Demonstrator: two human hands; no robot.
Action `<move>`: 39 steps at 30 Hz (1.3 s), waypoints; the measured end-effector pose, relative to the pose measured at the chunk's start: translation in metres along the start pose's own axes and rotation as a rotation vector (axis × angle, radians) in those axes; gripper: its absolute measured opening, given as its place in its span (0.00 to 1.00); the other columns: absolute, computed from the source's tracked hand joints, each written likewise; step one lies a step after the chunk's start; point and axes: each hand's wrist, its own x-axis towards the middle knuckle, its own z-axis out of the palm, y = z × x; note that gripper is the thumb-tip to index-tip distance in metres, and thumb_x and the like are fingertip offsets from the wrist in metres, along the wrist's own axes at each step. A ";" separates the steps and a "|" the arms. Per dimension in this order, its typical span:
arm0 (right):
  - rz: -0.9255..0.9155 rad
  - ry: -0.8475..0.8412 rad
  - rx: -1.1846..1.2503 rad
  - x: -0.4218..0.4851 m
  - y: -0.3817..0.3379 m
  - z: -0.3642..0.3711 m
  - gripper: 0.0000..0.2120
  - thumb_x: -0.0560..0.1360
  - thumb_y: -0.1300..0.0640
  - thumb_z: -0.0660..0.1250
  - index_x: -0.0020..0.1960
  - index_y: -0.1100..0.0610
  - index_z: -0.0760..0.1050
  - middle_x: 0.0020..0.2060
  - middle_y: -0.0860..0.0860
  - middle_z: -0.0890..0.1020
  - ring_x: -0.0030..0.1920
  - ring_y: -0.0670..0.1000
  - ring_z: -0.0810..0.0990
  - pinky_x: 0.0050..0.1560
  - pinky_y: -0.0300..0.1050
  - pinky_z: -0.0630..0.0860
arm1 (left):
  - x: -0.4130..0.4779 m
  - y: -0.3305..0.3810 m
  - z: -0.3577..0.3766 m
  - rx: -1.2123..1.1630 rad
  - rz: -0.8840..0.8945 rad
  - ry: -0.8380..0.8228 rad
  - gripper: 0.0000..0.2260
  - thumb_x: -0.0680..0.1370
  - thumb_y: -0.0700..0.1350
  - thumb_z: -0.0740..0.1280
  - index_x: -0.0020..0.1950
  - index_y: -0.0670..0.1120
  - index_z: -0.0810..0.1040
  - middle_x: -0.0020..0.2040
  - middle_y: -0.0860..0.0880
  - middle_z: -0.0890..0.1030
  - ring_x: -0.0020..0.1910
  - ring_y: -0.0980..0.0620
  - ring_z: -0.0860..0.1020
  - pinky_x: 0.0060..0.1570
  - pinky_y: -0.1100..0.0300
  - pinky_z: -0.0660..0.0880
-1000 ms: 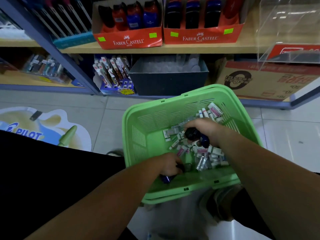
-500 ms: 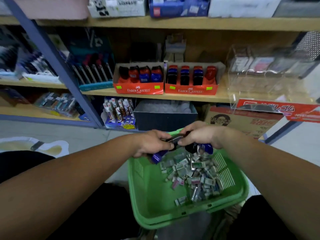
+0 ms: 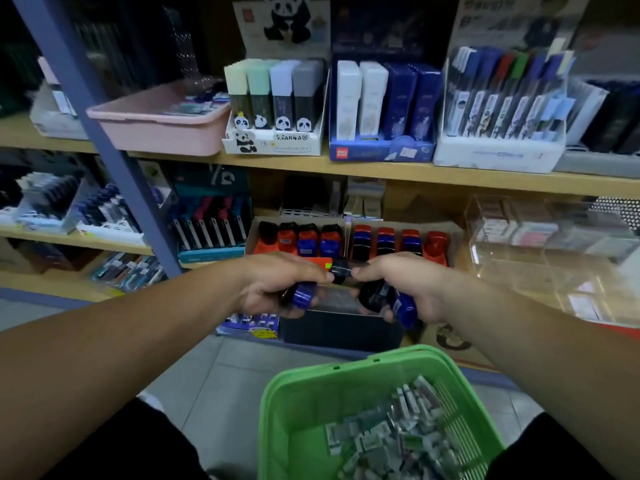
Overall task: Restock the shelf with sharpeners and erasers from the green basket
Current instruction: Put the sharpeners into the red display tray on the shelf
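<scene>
Single view: head-worn, wide-angle (per rig line). Faces forward and slightly down at shelf, close range. Forearms enter from both lower corners. Left hand and right hand, gripping sharpeners, sit at frame centre. Green basket, below hands and nearer lens, cropped by bottom edge.

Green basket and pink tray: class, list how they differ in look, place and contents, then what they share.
The green basket has slotted walls; the pink tray has solid ones. The green basket sits low before the person; the pink tray rests on an upper shelf. The green basket holds a heap of small wrapped erasers; the pink tray, a few flat items. Both are open-topped plastic containers.
</scene>
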 end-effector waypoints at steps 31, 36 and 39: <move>-0.071 0.110 0.112 0.133 -0.043 0.084 0.20 0.83 0.43 0.64 0.55 0.61 0.76 0.31 0.54 0.77 0.26 0.51 0.74 0.26 0.43 0.72 | 0.087 -0.034 -0.144 0.369 0.449 0.720 0.07 0.79 0.41 0.74 0.54 0.51 0.81 0.40 0.46 0.82 0.23 0.49 0.75 0.23 0.58 0.74; -0.214 0.047 0.084 0.136 -0.051 0.086 0.17 0.79 0.46 0.72 0.58 0.59 0.80 0.35 0.58 0.82 0.27 0.50 0.74 0.27 0.44 0.73 | 0.101 -0.031 -0.140 0.561 0.475 0.692 0.08 0.79 0.44 0.74 0.56 0.54 0.81 0.42 0.53 0.79 0.30 0.57 0.74 0.29 0.64 0.70; -0.292 0.066 -0.020 0.133 -0.061 0.086 0.13 0.76 0.47 0.76 0.55 0.53 0.82 0.41 0.59 0.87 0.29 0.50 0.75 0.27 0.44 0.75 | 0.110 -0.031 -0.139 0.706 0.496 0.735 0.09 0.79 0.43 0.74 0.58 0.50 0.83 0.55 0.50 0.81 0.50 0.49 0.79 0.48 0.55 0.78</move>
